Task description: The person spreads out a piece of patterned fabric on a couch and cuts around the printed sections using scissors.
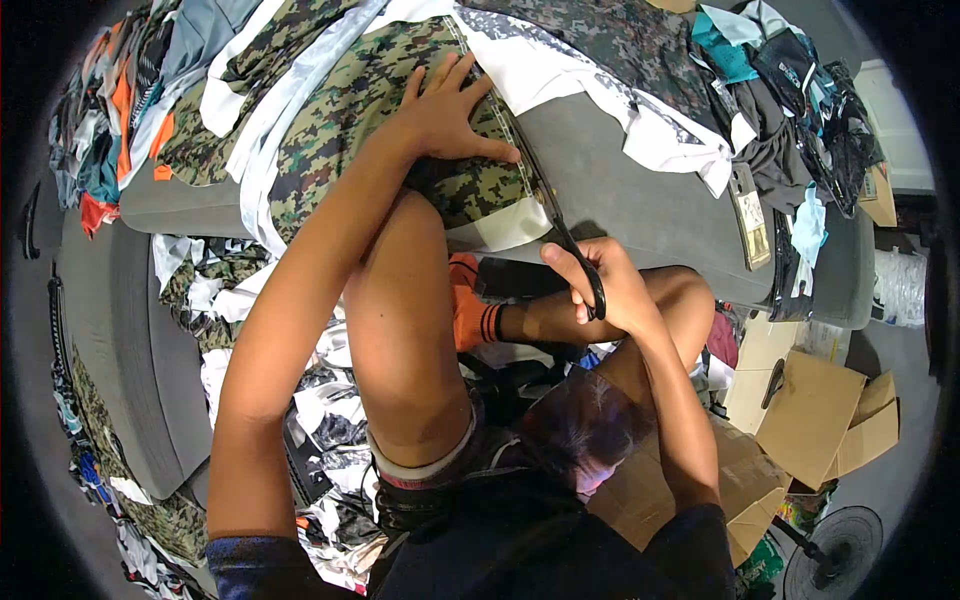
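My left hand point(445, 118) lies with fingers spread on a green camouflage fabric point(345, 125), pressing it down on the grey cushioned seat. A row of light marks or stitching runs along the fabric's right edge, near my thumb. In my right hand point(612, 285) is a pair of black scissors point(565, 232), with my fingers through the handles. Its blades point up along that edge, close to my left thumb. Whether the blades are apart is hard to make out. A pale strip point(505, 228) shows at the fabric's lower corner, beside the scissors.
On the grey sofa point(590, 150) lie white and dark camouflage pieces point(620, 45), a phone point(750, 215) and a heap of dark and teal scraps point(800, 85). Cardboard boxes point(815, 410) and a fan point(835, 555) stand at the lower right. Cloth scraps point(330, 420) cover the floor.
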Available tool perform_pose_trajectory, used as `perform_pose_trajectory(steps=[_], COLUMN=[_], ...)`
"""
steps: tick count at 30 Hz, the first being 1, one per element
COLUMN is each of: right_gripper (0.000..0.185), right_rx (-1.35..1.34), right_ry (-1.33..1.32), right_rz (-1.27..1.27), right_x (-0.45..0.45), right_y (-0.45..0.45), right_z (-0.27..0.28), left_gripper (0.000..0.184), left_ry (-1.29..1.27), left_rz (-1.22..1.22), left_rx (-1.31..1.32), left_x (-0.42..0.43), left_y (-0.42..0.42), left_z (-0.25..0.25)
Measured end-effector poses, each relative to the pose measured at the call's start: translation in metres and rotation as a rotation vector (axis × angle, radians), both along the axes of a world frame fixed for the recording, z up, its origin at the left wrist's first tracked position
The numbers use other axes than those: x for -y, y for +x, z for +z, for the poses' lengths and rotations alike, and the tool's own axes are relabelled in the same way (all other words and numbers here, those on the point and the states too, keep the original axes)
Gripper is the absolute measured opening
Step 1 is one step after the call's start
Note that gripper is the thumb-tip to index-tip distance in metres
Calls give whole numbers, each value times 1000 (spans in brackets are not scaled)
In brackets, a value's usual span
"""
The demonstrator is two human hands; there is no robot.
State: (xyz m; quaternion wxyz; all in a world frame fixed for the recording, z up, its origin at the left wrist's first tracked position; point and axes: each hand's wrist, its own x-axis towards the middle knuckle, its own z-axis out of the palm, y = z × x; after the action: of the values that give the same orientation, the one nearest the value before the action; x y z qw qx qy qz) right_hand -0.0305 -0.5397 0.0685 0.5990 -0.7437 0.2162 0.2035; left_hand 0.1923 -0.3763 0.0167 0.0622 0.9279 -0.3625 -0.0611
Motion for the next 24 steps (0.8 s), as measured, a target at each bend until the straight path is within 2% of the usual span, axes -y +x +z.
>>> perform_pose_trajectory(steps=[19,23,24], right_gripper=[54,50,50], right_rx=[17,24,26], right_ry=[-58,96,96], right_rz=[88,132,137], right_x=[4,11,11], right_y=[-4,-11,-11], right_z=[1,-4,-5], left_gripper=[118,116,116], left_ry=[-12,-273,-273], left_rz=[-9,-23,-19], left_rx=[-10,-32,-30], left_x=[-1,-7,-8], left_y=[2,4,5], left_z=[-4,-8,-8])
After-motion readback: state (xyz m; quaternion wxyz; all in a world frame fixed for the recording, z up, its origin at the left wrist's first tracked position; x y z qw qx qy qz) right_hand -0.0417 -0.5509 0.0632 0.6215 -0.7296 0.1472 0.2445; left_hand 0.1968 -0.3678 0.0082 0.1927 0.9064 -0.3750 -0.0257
